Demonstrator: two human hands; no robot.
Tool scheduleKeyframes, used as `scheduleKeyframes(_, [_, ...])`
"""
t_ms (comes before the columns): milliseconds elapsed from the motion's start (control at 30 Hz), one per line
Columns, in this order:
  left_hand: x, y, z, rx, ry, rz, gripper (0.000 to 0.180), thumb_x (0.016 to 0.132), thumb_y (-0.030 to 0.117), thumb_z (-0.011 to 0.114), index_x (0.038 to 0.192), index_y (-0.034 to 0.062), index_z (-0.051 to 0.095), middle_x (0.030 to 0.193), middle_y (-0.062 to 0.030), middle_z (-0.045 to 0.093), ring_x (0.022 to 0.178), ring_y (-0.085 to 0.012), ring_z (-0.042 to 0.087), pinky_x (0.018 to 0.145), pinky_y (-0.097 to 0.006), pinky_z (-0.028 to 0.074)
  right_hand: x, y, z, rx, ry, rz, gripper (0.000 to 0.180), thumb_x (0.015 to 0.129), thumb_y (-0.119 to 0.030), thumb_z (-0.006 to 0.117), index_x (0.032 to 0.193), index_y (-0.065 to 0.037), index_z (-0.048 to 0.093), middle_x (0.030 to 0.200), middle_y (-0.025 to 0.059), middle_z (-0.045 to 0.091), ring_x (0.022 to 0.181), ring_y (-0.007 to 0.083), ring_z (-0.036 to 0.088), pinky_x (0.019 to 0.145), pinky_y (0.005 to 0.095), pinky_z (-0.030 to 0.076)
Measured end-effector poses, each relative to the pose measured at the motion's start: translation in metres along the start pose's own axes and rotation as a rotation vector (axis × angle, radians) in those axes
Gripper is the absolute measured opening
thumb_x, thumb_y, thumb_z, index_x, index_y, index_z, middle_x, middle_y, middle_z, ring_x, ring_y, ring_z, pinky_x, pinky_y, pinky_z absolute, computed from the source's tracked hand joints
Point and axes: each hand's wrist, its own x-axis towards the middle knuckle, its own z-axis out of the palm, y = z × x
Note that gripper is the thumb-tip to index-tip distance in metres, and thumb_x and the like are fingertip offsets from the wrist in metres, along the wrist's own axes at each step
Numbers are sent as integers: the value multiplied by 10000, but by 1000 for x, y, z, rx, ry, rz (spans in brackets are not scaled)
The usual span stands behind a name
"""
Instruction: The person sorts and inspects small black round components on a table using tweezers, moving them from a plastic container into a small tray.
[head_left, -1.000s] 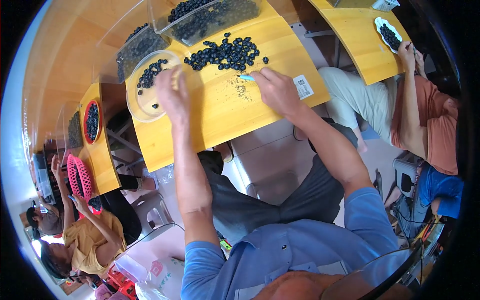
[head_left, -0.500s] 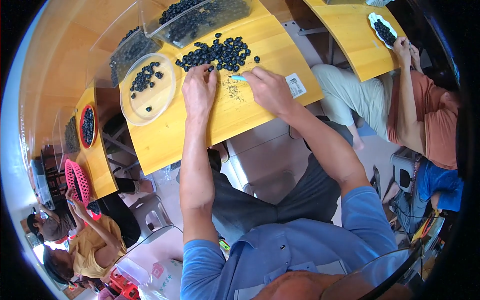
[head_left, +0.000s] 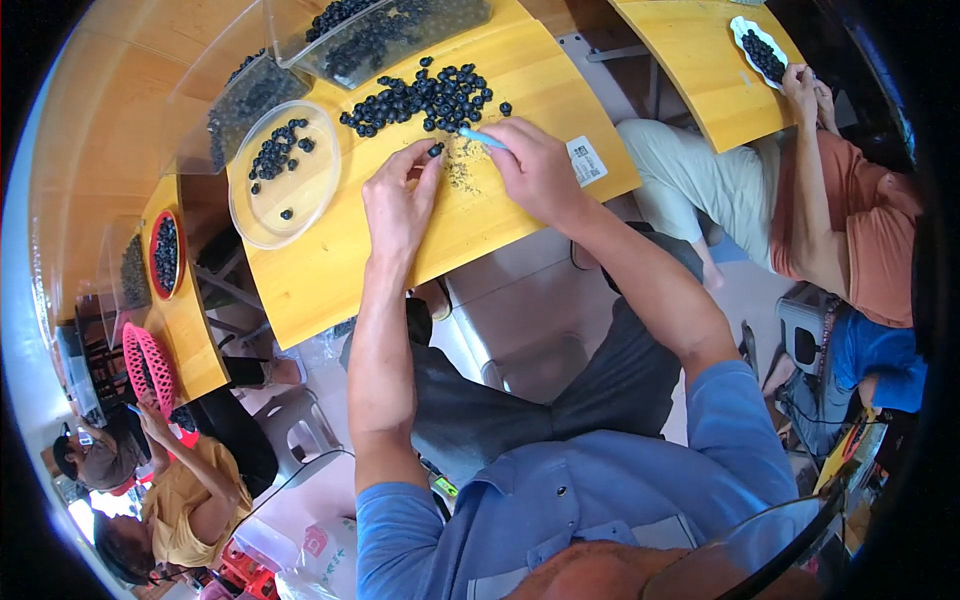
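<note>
My left hand (head_left: 398,200) is closed in a pinch, thumb and fingertips holding a small dark, round, berry-like ball (head_left: 436,150) just above the yellow table (head_left: 330,300). My right hand (head_left: 540,170) grips a slim light-blue pen-like tool (head_left: 484,138), its tip pointing left, just above and to the right of the held ball. A loose pile of the same dark balls (head_left: 430,98) lies beyond both hands. Small pale and dark crumbs (head_left: 460,175) are scattered between my hands. Left of my left hand, a shallow clear round tray (head_left: 262,228) holds several dark balls.
Clear bins (head_left: 400,50) full of dark balls stand at the table's far edge. A white label (head_left: 587,160) lies right of my right hand. Other people work at tables on both sides, with a white dish (head_left: 742,38), a red-rimmed bowl (head_left: 157,275) and a pink basket (head_left: 140,375).
My left hand has drawn back from the pile with a dark ball in its fingertips. The tool in my right hand has tilted, and its tip has risen slightly. The whole view has shifted slightly.
</note>
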Motion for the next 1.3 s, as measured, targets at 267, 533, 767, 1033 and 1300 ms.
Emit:
scheduleKeyframes(267, [-6,2,13,-216,13,-95,257,913,99,811,1145,-3,764,959,-80,783,848,-106,719,787,-259,589,1,-8,7,320,21,32,209,966,-19,660,1165,15,718,1049,154,763,924,243,747,827,328,582])
scheduleKeyframes(533, [-6,1,23,-458,6,-136,247,917,54,804,1156,9,760,987,-41,750,891,-98,678,819,-241,562,0,-11,11,500,18,266,217,969,-80,656,1158,9,714,932,195,743,822,281,750,721,371,566])
scheduleKeyframes(767, [-6,0,26,-530,72,-135,225,922,27,798,1136,-14,743,994,-47,749,884,-97,684,811,-237,559,3,-3,7,206,129,43,176,942,-66,662,1101,-22,724,899,151,726,808,322,723,690,400,564])
scheduleKeyframes(1033, [-7,2,19,-494,67,-201,208,910,35,815,1093,-21,733,973,-41,749,843,-70,669,732,-209,547,-3,2,-1,-91,40,-66,192,890,-14,701,1073,-63,732,927,87,740,802,284,722,684,394,574])
scheduleKeyframes(1300, [-6,-4,15,-505,45,-240,204,900,31,822,1082,0,735,932,-10,735,766,-43,628,615,-194,498,-5,6,6,-195,59,-205,218,826,-70,683,1040,-52,718,806,57,649,730,249,680,636,387,546])
